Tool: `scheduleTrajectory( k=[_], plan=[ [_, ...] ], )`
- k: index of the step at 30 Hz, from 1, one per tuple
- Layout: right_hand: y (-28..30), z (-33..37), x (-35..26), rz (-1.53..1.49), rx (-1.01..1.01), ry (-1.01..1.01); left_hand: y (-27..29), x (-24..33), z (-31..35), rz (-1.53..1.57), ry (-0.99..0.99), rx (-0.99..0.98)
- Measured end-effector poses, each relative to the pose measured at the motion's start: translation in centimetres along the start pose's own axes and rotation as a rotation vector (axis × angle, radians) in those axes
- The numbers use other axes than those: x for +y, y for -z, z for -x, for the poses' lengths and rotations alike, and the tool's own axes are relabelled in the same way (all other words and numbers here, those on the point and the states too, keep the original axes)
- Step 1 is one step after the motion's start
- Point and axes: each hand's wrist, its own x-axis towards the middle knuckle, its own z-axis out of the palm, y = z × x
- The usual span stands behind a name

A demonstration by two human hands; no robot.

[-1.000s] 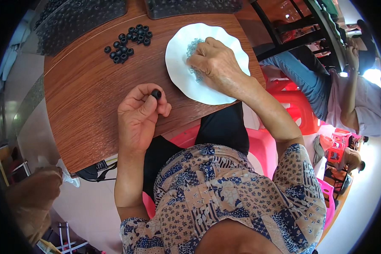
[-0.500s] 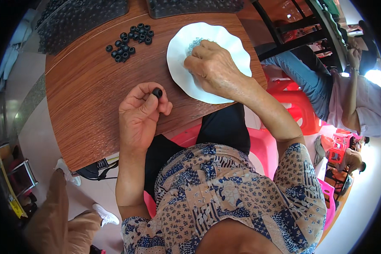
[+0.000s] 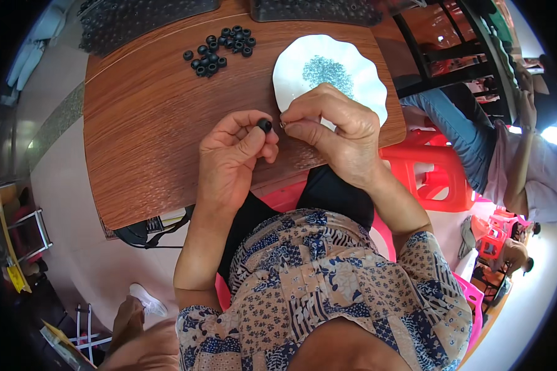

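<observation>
Between the thumb and fingers of my left hand [image 3: 232, 151] is a small round black part [image 3: 264, 125] with an opening in its end. My right hand [image 3: 340, 131] pinches a tiny shiny piece [image 3: 283, 123], too small to name, just right of the black part; the two are apart. Behind my right hand lies a white plate [image 3: 371, 80] with a wavy rim, which the hand partly covers. A thin heap of tiny greyish-clear pieces [image 3: 328, 74] is spread on it. Several more black parts [image 3: 211, 60] sit in a loose cluster on the brown wooden table [image 3: 148, 136].
Two dark trays, one at the far left [image 3: 145, 25] and one at the far middle [image 3: 315, 11], hold many small dark pieces. Red plastic stools [image 3: 424, 167] stand right of the table. A seated person [image 3: 464, 133] in jeans is beyond them. Another person's leg [image 3: 130, 321] shows at lower left.
My right hand has left the heap on the plate and come left and nearer, beside my left hand, with a tiny piece in its fingertips. My left hand still holds the black part.
</observation>
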Motion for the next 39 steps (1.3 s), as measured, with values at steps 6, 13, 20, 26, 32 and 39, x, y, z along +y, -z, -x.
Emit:
scheduleTrajectory(
  k=[6, 13, 20, 26, 32, 39],
  plan=[
    [-1.2, 0.1, -0.1, 0.008, 0.062, 0.11, -0.2, -0.1, 0.2, -0.008, -0.02, 0.022],
    [-1.8, 0.0, -0.1, 0.218, 0.103, 0.243, -0.6, -0.5, 0.5, 0.064, -0.018, 0.044],
    [-3.5, 1.2, -0.9, 0.305, 0.156, 0.291, -1.2, -0.5, 1.0, 0.192, 0.001, 0.054],
    [-2.8, 1.3, -1.8, 0.279, 0.135, 0.226, -1.7, 0.8, 1.3, 0.081, -0.01, 0.044],
    [-2.9, 1.0, -1.8, 0.243, 0.133, 0.261, -2.0, 1.9, 0.9, -0.002, -0.016, 0.041],
    [-2.7, 0.4, -1.8, 0.221, 0.123, 0.263, -2.7, 2.3, -0.2, 0.045, 0.009, 0.07]
  ],
)
